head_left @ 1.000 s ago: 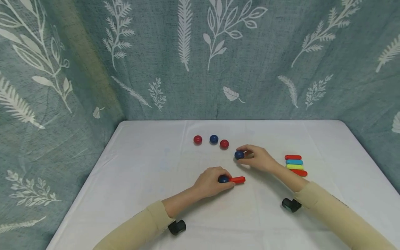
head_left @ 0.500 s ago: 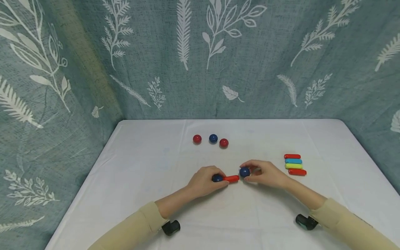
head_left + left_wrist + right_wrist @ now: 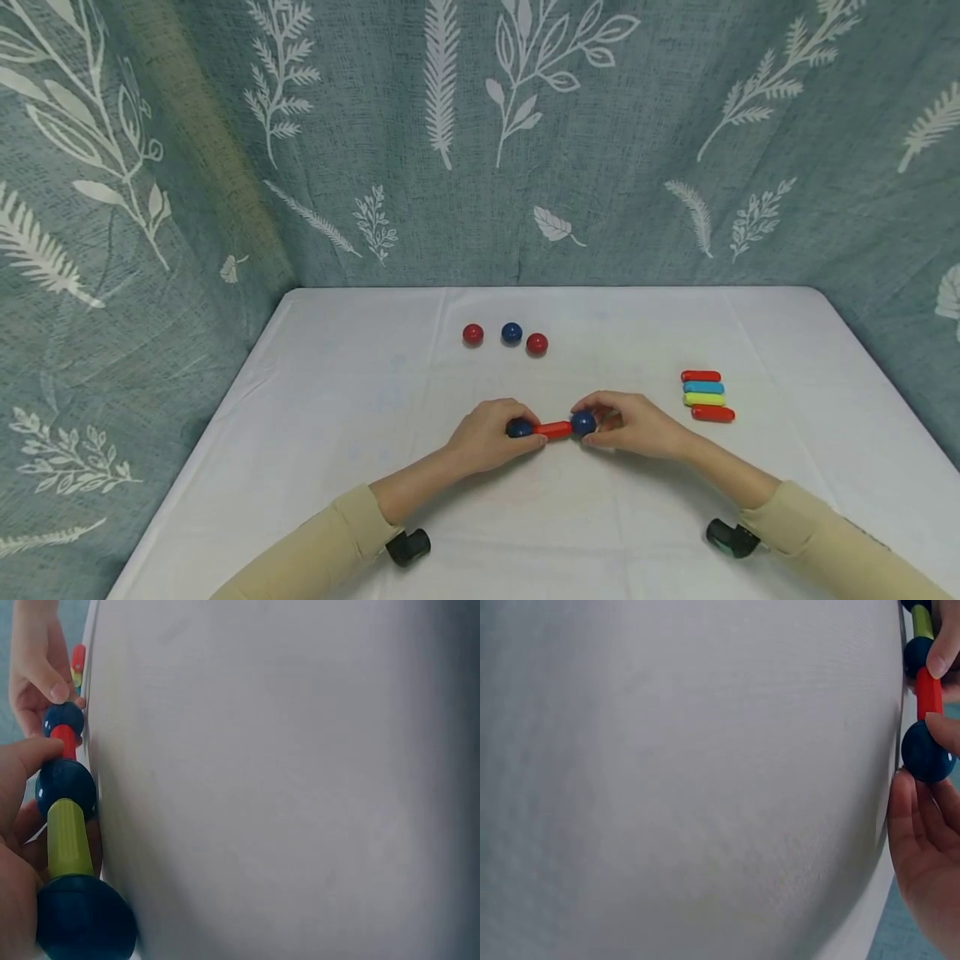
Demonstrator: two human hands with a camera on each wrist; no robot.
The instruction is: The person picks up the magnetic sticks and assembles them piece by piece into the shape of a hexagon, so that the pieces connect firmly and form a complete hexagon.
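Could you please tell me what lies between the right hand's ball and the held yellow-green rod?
A red rod, then a blue ball, as the left wrist view shows.

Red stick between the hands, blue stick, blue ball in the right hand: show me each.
Red stick (image 3: 552, 431), head view, its middle.
Blue stick (image 3: 703, 387), head view, its middle.
Blue ball (image 3: 924, 756), right wrist view, its uncovered side.

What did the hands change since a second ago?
The right hand brought its blue ball downward in the head view until it met the free end of the red rod. The left hand, gripping that rod, shifted slightly left. Neither hand visibly let go or grabbed anything new. The three loose balls and four loose rods stayed put.
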